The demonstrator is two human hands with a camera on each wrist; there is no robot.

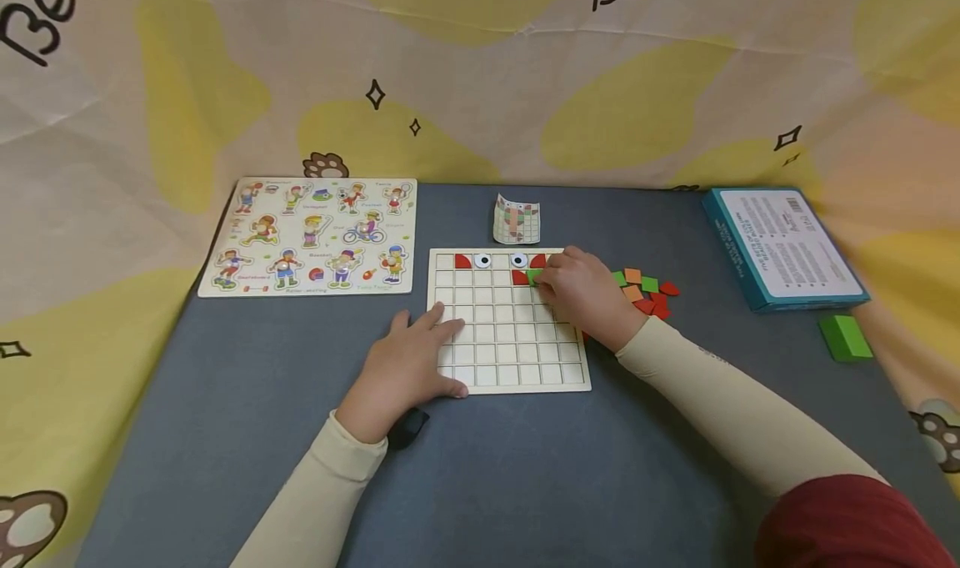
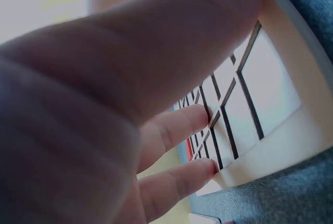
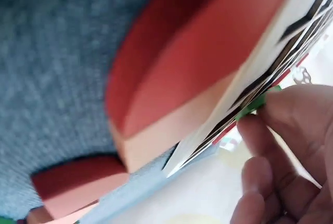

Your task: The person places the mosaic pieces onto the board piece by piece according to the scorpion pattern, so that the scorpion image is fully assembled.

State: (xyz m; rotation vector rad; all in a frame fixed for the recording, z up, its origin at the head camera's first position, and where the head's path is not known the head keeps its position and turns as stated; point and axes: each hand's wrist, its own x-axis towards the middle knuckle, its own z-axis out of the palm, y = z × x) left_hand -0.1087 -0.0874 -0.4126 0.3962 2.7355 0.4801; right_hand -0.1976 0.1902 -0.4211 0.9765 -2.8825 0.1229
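Note:
A white grid board (image 1: 497,332) lies flat on the table, with red corner pieces (image 1: 462,261) and two eye tiles (image 1: 482,261) in its top row. One red square (image 1: 520,277) sits in the second row. Beside it, my right hand (image 1: 585,289) pinches a green square tile (image 3: 252,106) between thumb and forefinger, at the grid. My left hand (image 1: 405,368) rests on the board's left side, fingers spread and thumb at the bottom edge. Past the board's right edge lie loose red, green and orange pieces (image 1: 633,276), partly hidden by the right hand.
A small printed card (image 1: 517,221) stands behind the board. To the left lies a puzzle board (image 1: 322,238) with sports figures. A teal box (image 1: 787,247) and a green block (image 1: 845,339) are at the right. A patterned cloth (image 1: 480,67) hangs behind the table.

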